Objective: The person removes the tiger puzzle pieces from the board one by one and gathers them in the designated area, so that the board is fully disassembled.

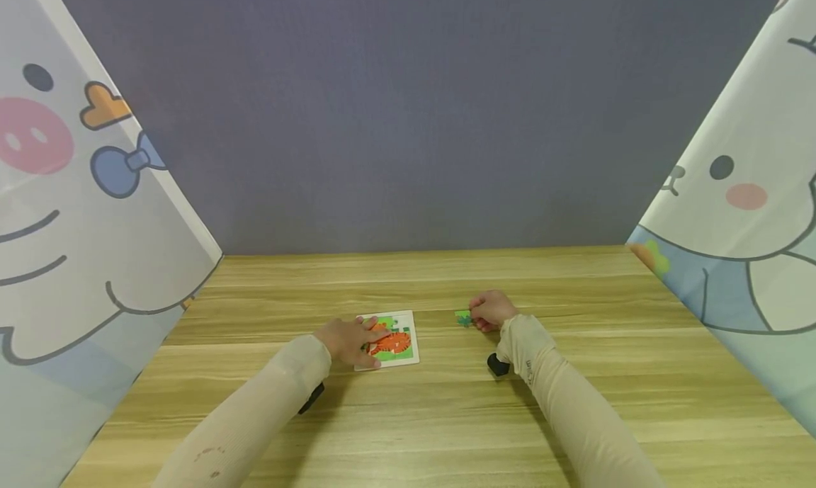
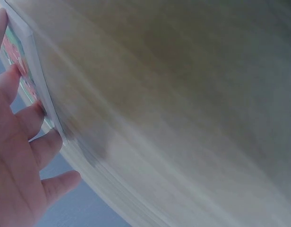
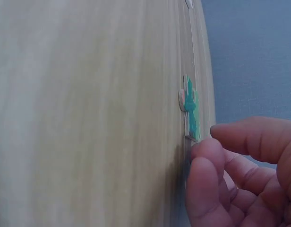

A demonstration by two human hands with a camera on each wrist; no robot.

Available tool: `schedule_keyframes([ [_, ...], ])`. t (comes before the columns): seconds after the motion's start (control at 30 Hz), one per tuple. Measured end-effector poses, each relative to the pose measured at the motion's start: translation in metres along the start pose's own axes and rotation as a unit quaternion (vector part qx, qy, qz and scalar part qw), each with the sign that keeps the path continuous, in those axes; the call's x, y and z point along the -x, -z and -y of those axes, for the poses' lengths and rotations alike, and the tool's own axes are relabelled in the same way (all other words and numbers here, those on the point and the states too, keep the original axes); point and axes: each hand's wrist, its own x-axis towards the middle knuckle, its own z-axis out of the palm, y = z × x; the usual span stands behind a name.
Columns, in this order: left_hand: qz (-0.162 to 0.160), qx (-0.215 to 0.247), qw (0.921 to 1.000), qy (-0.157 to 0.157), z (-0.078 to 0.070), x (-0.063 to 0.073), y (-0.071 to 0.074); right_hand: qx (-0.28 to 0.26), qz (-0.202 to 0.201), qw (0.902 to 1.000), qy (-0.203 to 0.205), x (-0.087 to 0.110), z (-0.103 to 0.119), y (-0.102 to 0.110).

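Two spots worth watching: left hand [image 1: 349,341] resting on puzzle [image 1: 399,343], fingers spread apart; right hand [image 1: 494,311] waiting at piece [image 1: 462,318] sitting right of puzzle, can't tell if pinching. Pro tip: be pinching edges, keeping tabs unbent.

We see a worktop [image 1: 433,424] of yellowish wood, its grain running from side to side. Behind it rises a plain grey-blue wall [image 1: 408,120]. On our left stands a pale cartoon panel [image 1: 146,247], on our right a second panel [image 1: 727,134].
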Motion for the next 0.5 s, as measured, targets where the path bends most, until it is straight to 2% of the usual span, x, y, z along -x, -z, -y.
schedule_keyframes([
  [0.2,-0.004,0.009,1.0,0.0,0.001,0.0,-0.002,0.045,-0.001,0.9985,0.03,0.004,0.004,-0.002],
  [0.5,0.004,0.015,0.9999,-0.004,0.004,-0.004,-0.001,0.118,0.027,0.9887,0.088,0.008,0.01,-0.012],
])
